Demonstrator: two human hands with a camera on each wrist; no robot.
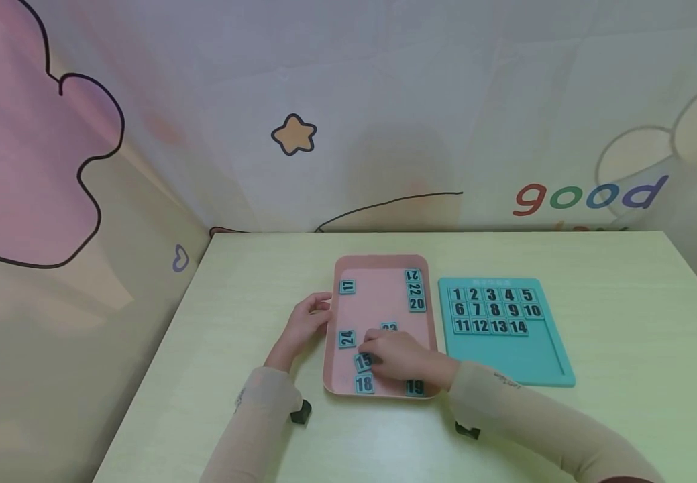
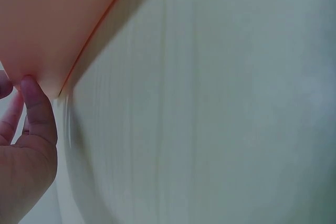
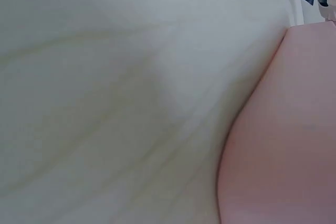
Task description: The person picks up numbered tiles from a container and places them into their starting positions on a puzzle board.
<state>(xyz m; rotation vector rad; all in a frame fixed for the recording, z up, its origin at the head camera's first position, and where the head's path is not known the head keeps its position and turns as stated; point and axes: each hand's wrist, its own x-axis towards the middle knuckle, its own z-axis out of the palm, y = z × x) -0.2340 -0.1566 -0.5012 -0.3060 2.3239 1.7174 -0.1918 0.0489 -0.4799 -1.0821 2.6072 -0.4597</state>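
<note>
A pink tray (image 1: pixel 378 282) holds several loose turquoise number tiles. My left hand (image 1: pixel 304 325) is at its left side, and the left wrist view shows the fingers (image 2: pixel 39 111) pinching the edge of the tray. Over the lower part of the tray, my right hand (image 1: pixel 399 355) has its fingers curled at the number 15 tile (image 1: pixel 363 363), pinching its upper right edge. That tile sits slightly tilted above the number 18 tile (image 1: pixel 363 384). The right hand partly covers the number 23 tile (image 1: pixel 389 327). In the right wrist view only the tray's outer wall (image 3: pixel 278 145) shows, without the hand.
To the right lies a turquoise board (image 1: pixel 505 365) with tiles 1 to 14 set in rows. Also in the tray are tiles 17 (image 1: pixel 347 287), 24 (image 1: pixel 347 339), 20 (image 1: pixel 417 304) and 19 (image 1: pixel 414 388). A printed cloth (image 1: pixel 384 100) stands behind the table (image 1: pixel 251 268).
</note>
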